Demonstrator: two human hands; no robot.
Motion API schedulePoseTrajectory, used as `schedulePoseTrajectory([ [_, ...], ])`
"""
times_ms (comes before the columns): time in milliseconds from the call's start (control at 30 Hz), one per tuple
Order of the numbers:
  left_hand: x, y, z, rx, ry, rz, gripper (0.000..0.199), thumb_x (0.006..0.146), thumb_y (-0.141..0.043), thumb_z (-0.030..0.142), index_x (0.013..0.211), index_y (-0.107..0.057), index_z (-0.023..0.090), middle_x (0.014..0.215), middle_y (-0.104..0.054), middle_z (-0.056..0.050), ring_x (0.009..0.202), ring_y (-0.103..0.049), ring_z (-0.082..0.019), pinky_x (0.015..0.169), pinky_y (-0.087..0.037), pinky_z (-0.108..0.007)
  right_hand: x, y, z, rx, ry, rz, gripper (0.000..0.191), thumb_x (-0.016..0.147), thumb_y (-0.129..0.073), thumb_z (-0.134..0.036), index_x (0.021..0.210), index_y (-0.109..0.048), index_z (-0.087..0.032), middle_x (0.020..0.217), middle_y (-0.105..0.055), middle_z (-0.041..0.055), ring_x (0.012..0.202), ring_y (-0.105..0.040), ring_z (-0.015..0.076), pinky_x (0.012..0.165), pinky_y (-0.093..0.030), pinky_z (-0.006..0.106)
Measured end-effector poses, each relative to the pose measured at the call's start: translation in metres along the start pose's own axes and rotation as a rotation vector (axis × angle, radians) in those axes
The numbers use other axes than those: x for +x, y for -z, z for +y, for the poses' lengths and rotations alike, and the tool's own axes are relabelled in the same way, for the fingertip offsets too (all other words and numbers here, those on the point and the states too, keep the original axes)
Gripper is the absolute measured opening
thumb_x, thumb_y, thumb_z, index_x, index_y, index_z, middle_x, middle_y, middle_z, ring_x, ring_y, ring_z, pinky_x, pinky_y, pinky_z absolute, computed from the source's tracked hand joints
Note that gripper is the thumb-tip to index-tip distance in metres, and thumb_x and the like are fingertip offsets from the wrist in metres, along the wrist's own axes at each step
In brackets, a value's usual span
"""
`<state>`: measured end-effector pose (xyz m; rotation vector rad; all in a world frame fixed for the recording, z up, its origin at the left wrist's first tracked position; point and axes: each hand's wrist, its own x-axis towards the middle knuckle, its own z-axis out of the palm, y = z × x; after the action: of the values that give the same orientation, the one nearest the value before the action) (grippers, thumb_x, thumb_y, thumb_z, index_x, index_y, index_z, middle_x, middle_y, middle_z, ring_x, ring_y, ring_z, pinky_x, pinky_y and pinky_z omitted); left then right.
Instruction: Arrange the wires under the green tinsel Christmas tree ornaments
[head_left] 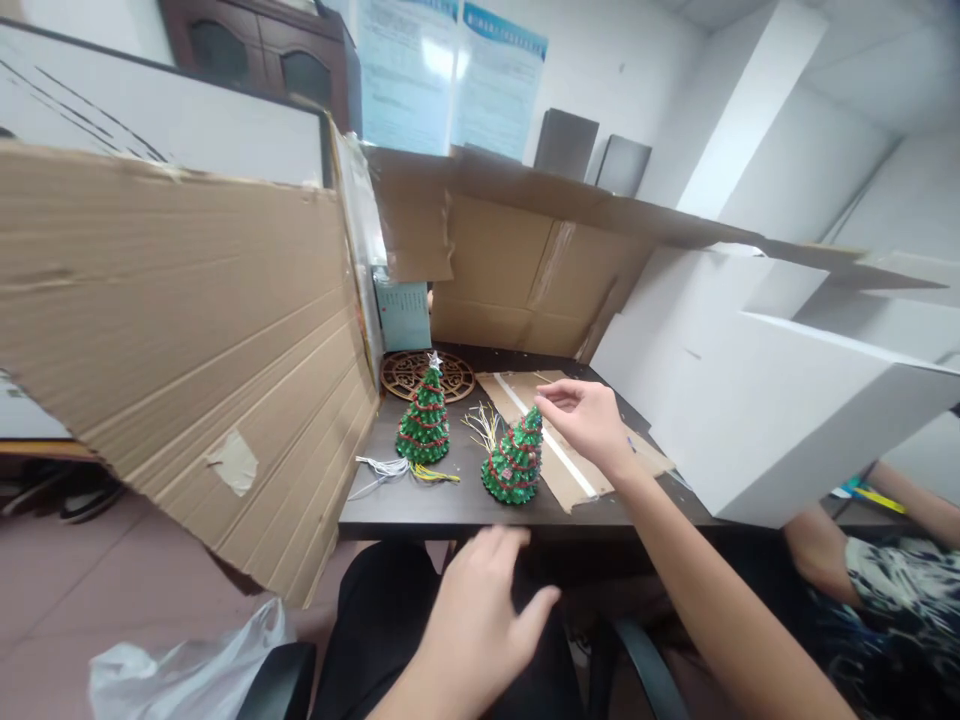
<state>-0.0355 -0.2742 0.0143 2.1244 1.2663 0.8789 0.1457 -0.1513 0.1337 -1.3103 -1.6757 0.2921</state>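
Observation:
Two small green Christmas trees with red garlands stand on the dark table. The left Christmas tree (424, 425) is upright with a silver star (435, 361) at its tip. The right Christmas tree (514, 465) leans a little to the right, and its tip meets the fingers of my right hand (589, 415). Those fingers are drawn together in a pinch at the tip; what lies between them is hidden. My left hand (480, 600) hangs over my lap in front of the table edge, thumb apart from the fingers, holding nothing.
White and yellow twist ties (420, 472) lie before the left tree, another bundle of ties (486, 425) behind the right one. A cardboard sheet (570, 470) and a round openwork trivet (390, 378) rest on the table. Cardboard walls (225, 300) enclose it. Another person's arm (817, 550) is at right.

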Motion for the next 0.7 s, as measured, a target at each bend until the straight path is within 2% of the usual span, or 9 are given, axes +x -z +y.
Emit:
schedulePoseTrajectory([
  [67,0.053,-0.008,0.012,-0.058,-0.055,0.278,0.093,0.073,-0.084,0.047,0.151,-0.042,0.019,0.152,-0.051,-0.017,0.144,-0.045,-0.035,0.121,-0.036,-0.048,0.004,0.001,-0.004,-0.052,0.009,-0.031,0.022,0.078,-0.071,-0.032,0.088,-0.082,-0.014,0.083,-0.08,0.0098,0.077,-0.078,0.026,0.078,-0.066,0.038],
  [100,0.078,-0.014,0.011,-0.105,-0.018,0.384,0.107,0.066,-0.088,0.049,0.153,-0.036,0.017,0.157,-0.044,-0.02,0.148,-0.039,-0.037,0.122,-0.033,-0.05,0.006,0.001,-0.006,-0.072,0.014,-0.049,0.022,0.079,-0.071,-0.031,0.087,-0.081,-0.014,0.082,-0.08,0.0094,0.077,-0.078,0.026,0.077,-0.066,0.037],
  [133,0.102,-0.019,0.008,-0.171,0.029,0.462,0.109,0.064,-0.089,0.05,0.153,-0.035,0.016,0.158,-0.042,-0.021,0.149,-0.038,-0.038,0.121,-0.034,-0.051,0.007,0.001,-0.007,-0.084,0.017,-0.065,0.021,0.079,-0.07,-0.03,0.087,-0.081,-0.014,0.082,-0.08,0.0091,0.077,-0.078,0.0259,0.077,-0.065,0.037],
  [167,0.123,-0.024,0.002,-0.247,0.048,0.484,0.106,0.063,-0.089,0.05,0.15,-0.037,0.017,0.154,-0.046,-0.022,0.146,-0.041,-0.039,0.117,-0.039,-0.051,0.008,0.001,-0.007,-0.089,0.018,-0.077,0.021,0.079,-0.069,-0.03,0.087,-0.081,-0.014,0.082,-0.08,0.0088,0.077,-0.078,0.0256,0.076,-0.065,0.036],
  [233,0.15,-0.03,-0.011,-0.329,0.038,0.447,0.077,0.067,-0.087,0.05,0.131,-0.055,0.02,0.124,-0.068,-0.014,0.117,-0.065,-0.034,0.095,-0.051,-0.043,0.01,0.001,-0.006,-0.081,0.011,-0.098,0.021,0.08,-0.068,-0.028,0.088,-0.081,-0.014,0.083,-0.081,0.0087,0.078,-0.078,0.025,0.076,-0.066,0.035],
  [300,0.16,-0.032,-0.021,-0.335,-0.002,0.411,0.046,0.072,-0.083,0.05,0.103,-0.065,0.022,0.094,-0.073,-0.005,0.089,-0.069,-0.027,0.078,-0.05,-0.035,0.012,0.002,-0.003,-0.056,0.002,-0.122,0.022,0.081,-0.068,-0.028,0.091,-0.081,-0.014,0.086,-0.081,0.0089,0.08,-0.078,0.0251,0.077,-0.066,0.035],
  [367,0.159,-0.029,-0.025,-0.323,-0.043,0.396,0.038,0.075,-0.082,0.051,0.089,-0.062,0.022,0.083,-0.069,-0.002,0.08,-0.066,-0.023,0.074,-0.045,-0.032,0.015,0.006,0.002,-0.022,-0.006,-0.158,0.022,0.081,-0.069,-0.029,0.092,-0.081,-0.015,0.089,-0.081,0.0089,0.082,-0.078,0.0256,0.08,-0.065,0.037],
  [533,0.15,-0.017,-0.03,-0.343,-0.116,0.319,0.039,0.077,-0.08,0.05,0.097,-0.062,0.022,0.09,-0.07,-0.002,0.083,-0.064,-0.021,0.077,-0.045,-0.03,0.027,0.018,0.013,0.148,-0.01,-0.329,0.025,0.081,-0.074,-0.033,0.097,-0.081,-0.015,0.095,-0.081,0.0088,0.091,-0.077,0.0266,0.092,-0.062,0.043],
  [700,0.152,-0.019,-0.043,-0.375,-0.119,0.235,0.045,0.076,-0.082,0.044,0.109,-0.062,0.022,0.094,-0.075,-0.002,0.086,-0.07,-0.021,0.08,-0.05,-0.031,0.038,0.025,0.017,0.256,-0.007,-0.439,0.031,0.08,-0.078,-0.038,0.099,-0.081,-0.014,0.094,-0.08,0.0082,0.09,-0.075,0.0228,0.091,-0.06,0.04],
])
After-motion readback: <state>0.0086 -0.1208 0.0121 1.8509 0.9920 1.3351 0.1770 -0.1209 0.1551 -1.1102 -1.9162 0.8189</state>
